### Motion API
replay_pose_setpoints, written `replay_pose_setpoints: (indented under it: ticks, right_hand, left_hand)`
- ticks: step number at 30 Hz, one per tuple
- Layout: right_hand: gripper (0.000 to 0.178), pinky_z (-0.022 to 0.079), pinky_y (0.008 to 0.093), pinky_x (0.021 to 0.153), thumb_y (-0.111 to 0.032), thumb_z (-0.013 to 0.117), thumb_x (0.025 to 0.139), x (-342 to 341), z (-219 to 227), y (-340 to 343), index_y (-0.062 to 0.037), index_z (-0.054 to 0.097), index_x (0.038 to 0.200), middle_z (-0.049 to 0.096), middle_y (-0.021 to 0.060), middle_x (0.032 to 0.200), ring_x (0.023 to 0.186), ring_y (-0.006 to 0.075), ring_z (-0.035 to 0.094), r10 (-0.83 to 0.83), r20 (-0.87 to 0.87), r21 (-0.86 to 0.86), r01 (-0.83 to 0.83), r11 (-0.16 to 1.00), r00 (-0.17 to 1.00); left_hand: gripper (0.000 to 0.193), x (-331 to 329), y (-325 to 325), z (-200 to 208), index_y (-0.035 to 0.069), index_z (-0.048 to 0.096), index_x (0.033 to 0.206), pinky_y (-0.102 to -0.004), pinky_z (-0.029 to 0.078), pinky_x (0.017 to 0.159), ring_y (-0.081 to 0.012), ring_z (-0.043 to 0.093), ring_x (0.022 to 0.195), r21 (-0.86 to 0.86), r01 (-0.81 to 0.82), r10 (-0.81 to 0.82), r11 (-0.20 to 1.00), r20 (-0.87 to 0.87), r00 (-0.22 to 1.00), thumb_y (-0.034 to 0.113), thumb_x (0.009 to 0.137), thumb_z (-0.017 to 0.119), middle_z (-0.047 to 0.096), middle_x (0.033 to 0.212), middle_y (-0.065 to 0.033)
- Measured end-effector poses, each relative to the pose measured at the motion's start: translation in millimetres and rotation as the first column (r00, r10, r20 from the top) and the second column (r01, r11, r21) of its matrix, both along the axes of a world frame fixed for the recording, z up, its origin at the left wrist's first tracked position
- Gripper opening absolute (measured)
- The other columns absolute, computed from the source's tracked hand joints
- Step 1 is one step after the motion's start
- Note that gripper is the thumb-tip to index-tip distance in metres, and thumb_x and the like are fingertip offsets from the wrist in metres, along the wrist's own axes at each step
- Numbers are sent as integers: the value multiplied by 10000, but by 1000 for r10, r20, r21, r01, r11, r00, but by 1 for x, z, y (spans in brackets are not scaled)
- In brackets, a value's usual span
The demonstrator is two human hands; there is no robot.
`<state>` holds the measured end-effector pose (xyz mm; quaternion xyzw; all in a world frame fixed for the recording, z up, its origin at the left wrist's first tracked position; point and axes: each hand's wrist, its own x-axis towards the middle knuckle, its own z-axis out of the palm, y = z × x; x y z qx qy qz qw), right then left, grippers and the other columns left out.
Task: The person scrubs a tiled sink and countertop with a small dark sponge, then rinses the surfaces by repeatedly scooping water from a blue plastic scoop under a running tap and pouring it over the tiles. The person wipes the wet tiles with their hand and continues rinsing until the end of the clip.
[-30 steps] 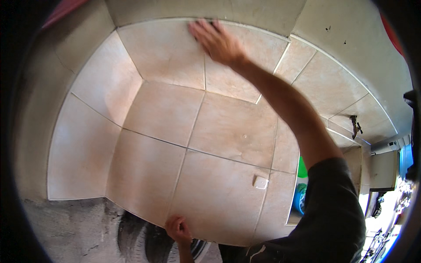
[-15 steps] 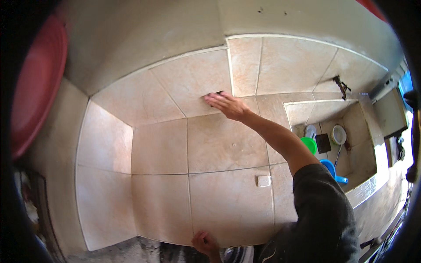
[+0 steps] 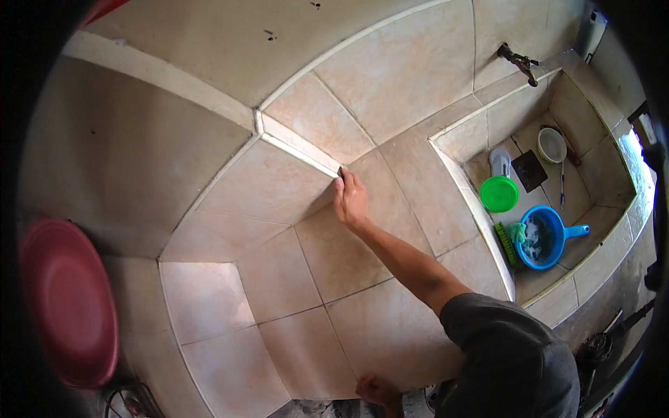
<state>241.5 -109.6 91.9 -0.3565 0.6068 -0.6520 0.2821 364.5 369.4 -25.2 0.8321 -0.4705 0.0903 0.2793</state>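
Observation:
My right hand (image 3: 350,200) reaches to the outer corner where the tiled back wall steps back, just above the tiled counter (image 3: 390,317). Its fingers are closed on a small dark pad (image 3: 341,171), pressed against the white edge strip (image 3: 298,155). Most of the pad is hidden by the fingers, so its exact kind does not show. Near the counter's front edge, my left hand (image 3: 376,389) rests with its fingers curled in; nothing shows in it.
To the right a tiled sink (image 3: 589,188) holds a blue dipper (image 3: 540,237) of suds, a green scrub brush (image 3: 505,244), a green lid (image 3: 499,194) and a white bowl (image 3: 552,145). Above it juts a tap (image 3: 519,64). A red basin (image 3: 70,299) stands far left.
My right hand has moved from the flat back-wall tile to the corner edge strip, the pad still in it. The whole view has turned and shifted right, showing more of the sink.

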Motion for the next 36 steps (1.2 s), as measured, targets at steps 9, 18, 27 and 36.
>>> replay_pose_setpoints:
  ticks: [9, 18, 27, 36]
  right_hand:
    - [448, 353, 432, 955, -228, 437, 895, 12, -58, 12, 38, 392, 1253, 473, 263, 1197, 1113, 384, 455, 179, 15, 139, -179, 974, 984]
    - [433, 301, 509, 1017, 44, 495, 767, 5, -40, 9, 1, 523, 1197, 505, 147, 1265, 1221, 333, 432, -120, -873, -443, -664, 602, 473]
    - [596, 155, 373, 1077, -362, 423, 893, 218, 21, -41, -120, 255, 1411, 136, -6, 1497, 1370, 161, 134, -397, -901, -226, -593, 773, -174]
    - [611, 184, 405, 1093, -216, 497, 855, 345, 107, -40, -65, 252, 1394, 212, 45, 1469, 1342, 183, 214, -595, -783, -360, -645, 674, -184]
  left_hand:
    - [101, 4, -5, 4, 108, 541, 769, -399, 417, 683, -278, 531, 749, -102, 168, -151, 980, 159, 976, 25, 731, 584, 568, 785, -74]
    - [93, 14, -10, 20, 136, 574, 711, -372, 438, 690, -232, 592, 736, -89, 94, -100, 992, -66, 993, 77, 666, 630, 621, 776, -17]
    - [134, 17, -1, 26, 159, 623, 726, -378, 455, 687, -241, 611, 742, -33, 131, -135, 991, -222, 966, 76, 629, 665, 635, 775, -15]
    - [117, 58, -7, 38, 162, 603, 707, -360, 466, 587, -223, 605, 679, -36, 288, -286, 957, -284, 915, 77, 648, 657, 635, 780, -11]
